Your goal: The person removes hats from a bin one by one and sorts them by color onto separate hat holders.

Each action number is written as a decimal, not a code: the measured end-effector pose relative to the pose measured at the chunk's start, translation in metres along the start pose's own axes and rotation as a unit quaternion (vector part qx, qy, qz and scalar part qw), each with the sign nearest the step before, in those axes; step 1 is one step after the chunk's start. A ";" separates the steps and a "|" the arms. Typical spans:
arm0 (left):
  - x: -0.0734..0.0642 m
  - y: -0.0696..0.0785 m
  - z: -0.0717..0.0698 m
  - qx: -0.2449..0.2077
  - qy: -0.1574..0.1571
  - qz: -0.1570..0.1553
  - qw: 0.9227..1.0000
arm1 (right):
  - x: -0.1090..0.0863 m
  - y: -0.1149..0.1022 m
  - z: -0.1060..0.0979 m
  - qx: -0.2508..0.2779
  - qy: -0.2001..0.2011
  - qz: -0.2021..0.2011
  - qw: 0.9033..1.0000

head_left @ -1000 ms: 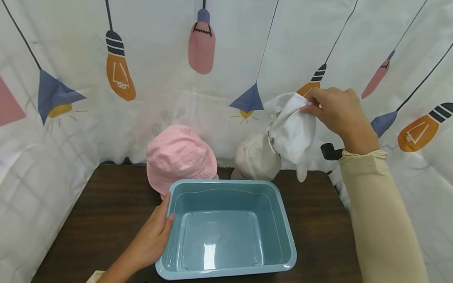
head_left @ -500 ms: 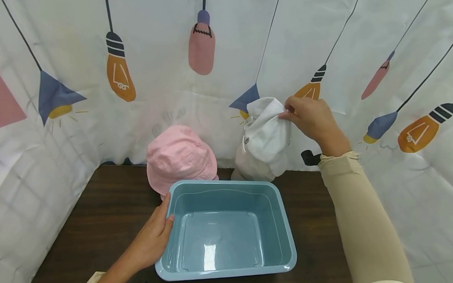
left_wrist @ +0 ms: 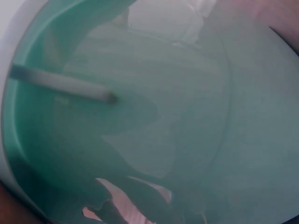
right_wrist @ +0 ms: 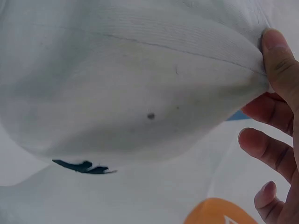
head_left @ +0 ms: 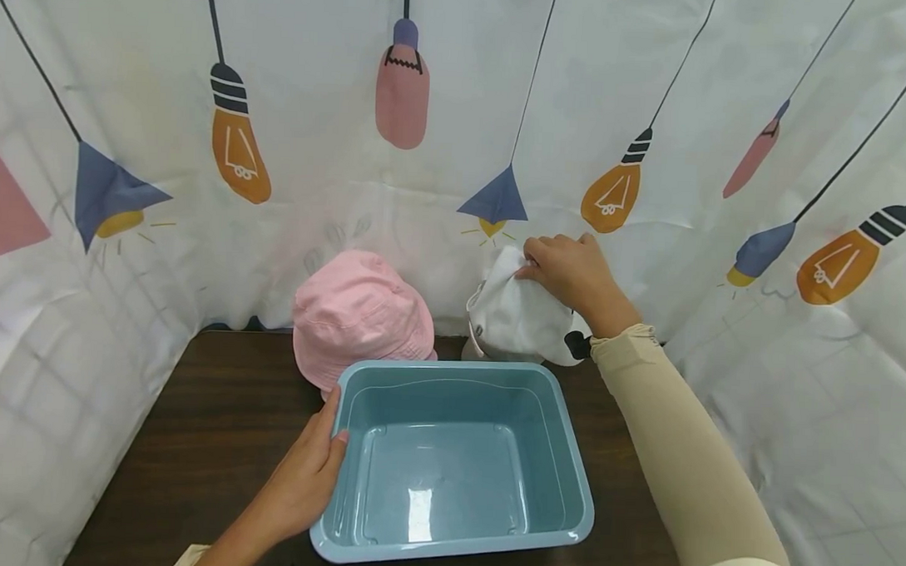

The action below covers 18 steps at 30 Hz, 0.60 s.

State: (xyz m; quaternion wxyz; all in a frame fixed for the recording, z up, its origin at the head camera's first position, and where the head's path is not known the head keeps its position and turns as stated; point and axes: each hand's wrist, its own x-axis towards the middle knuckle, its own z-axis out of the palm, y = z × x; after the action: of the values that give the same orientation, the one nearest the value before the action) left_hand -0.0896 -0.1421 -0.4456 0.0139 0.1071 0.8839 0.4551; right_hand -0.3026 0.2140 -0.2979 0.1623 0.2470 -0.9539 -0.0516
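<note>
My right hand pinches a white cap by the top of its crown. In the right wrist view, thumb and forefinger nip the white cloth, with the other fingers loosely bent below. This cap sits over a beige cap, now mostly hidden, at the table's back edge. At the lower left, my left hand holds the left rim of a pale blue plastic basin, its thumb over the edge. Only the basin's smooth inside and rim fill most of the left wrist view.
Left of the white cap, a pink bucket hat stands behind the basin's left corner. The dark wooden table ends against a white cloth backdrop printed with hanging lamps and bulbs.
My right hand has moved left and down with the white cap, from right of the beige cap to over it, now covering most of it. My left hand and the basin have stayed put.
</note>
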 end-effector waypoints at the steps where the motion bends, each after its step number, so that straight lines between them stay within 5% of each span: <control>1: 0.000 0.000 0.000 0.001 0.000 0.001 1.000 | -0.001 -0.002 0.004 -0.004 -0.002 0.000 1.000; 7: -0.001 0.002 -0.005 0.024 -0.001 0.015 1.000 | -0.007 -0.002 0.020 0.007 -0.020 0.019 1.000; 12: 0.003 0.019 -0.024 0.108 -0.034 0.004 0.994 | -0.018 0.009 0.018 0.083 -0.011 0.051 0.995; 15: 0.010 0.041 -0.041 0.168 -0.038 0.033 0.985 | -0.032 0.021 0.016 0.161 0.017 0.096 0.982; 18: 0.024 0.063 -0.050 0.202 -0.028 0.089 0.975 | -0.053 0.034 0.023 0.247 0.049 0.171 0.953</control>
State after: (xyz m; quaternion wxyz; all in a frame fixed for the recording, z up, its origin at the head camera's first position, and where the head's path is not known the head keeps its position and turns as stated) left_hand -0.1082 -0.1419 -0.3632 -0.0239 0.1990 0.9436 0.2634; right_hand -0.2821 0.2699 -0.3281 0.1490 0.1148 -0.9559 0.2257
